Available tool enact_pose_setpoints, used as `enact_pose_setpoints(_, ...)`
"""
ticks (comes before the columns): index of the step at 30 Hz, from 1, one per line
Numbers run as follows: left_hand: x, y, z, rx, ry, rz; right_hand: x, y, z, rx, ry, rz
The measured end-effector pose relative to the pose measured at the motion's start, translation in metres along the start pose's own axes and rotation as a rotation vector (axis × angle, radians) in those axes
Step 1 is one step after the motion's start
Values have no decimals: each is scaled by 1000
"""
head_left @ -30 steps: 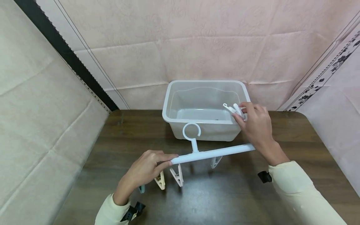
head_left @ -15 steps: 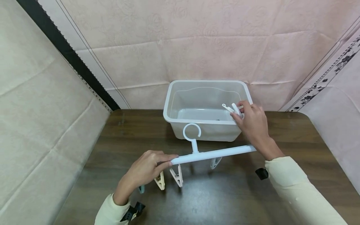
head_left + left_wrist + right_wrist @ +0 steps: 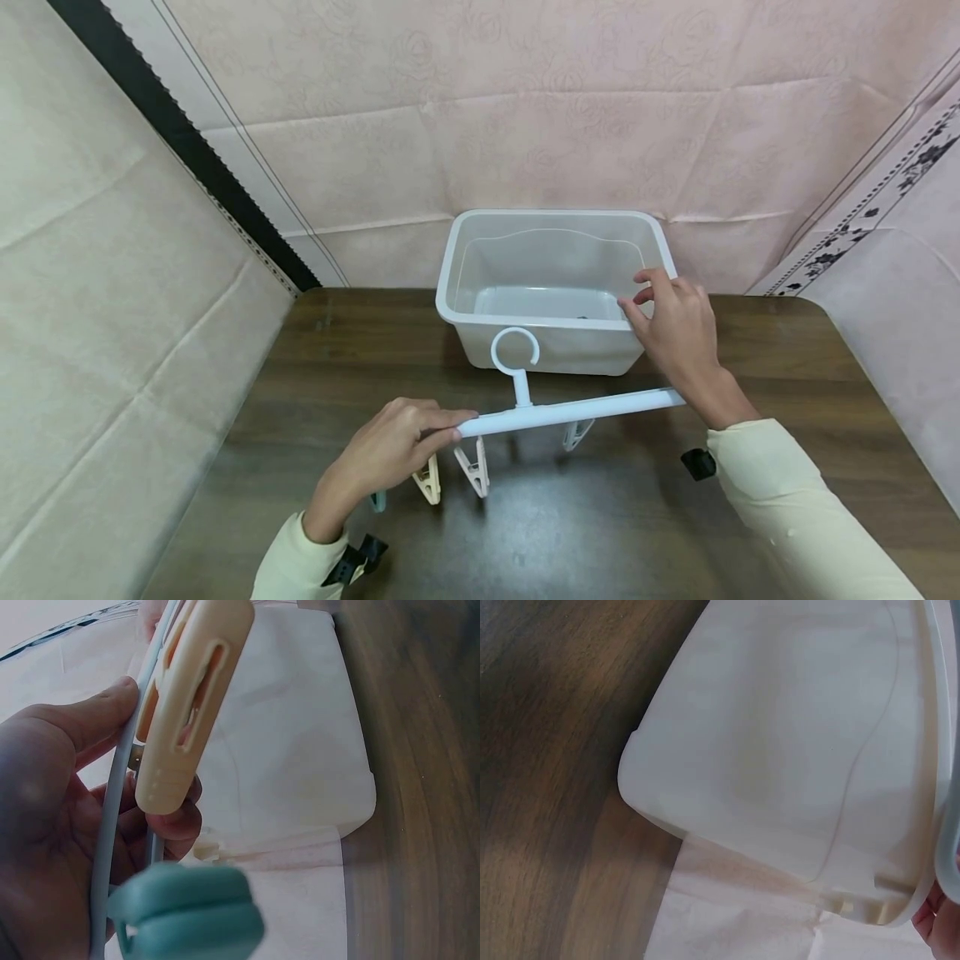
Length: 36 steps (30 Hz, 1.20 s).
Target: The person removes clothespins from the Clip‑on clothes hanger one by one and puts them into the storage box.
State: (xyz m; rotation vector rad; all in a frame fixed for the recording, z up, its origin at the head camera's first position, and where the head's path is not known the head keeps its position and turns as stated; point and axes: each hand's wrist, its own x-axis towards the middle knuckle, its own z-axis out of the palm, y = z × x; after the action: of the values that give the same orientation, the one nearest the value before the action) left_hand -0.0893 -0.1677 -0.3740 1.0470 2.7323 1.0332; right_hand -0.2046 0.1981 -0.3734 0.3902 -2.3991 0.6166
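My left hand [image 3: 397, 446] grips the left part of a pale blue hanger [image 3: 570, 410], whose hook [image 3: 497, 350] points up before the bin. Clothespins hang along the bar: teal [image 3: 187, 911], yellow [image 3: 428, 482], cream [image 3: 474, 468] and white [image 3: 577, 434]. In the left wrist view, a beige clothespin [image 3: 191, 712] sits close to the fingers. Over the right end of the grey-white bin [image 3: 547, 348] is my right hand [image 3: 675, 329], thumb and index finger apart, with nothing visible between them. Only a few of its fingertips [image 3: 945, 926] show in the right wrist view.
The bin stands at the back of a dark wooden table [image 3: 517, 533]. A pinkish cloth [image 3: 570, 108] rises behind it, and a pale cloth [image 3: 90, 350] covers the left side. A tiny dark spot [image 3: 582, 317] shows on the bin's floor.
The white clothespins pinched in my right hand are gone from its fingers, which have parted over the bin. My left hand and the hanger stay nearly where they were.
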Motion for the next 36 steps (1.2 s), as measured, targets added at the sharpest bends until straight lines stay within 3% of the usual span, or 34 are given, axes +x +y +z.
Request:
enact_pose_setpoints(10,0,1,0,4,4,8,-3,-1,-5,-9,39,14)
enact_pose_setpoints(20,0,3,0,2,18,15,-8,-12,-26,25,131,8)
enact_pose_setpoints(36,1,-1,2,-6,26,31,-40,-46,-63,51,162,65)
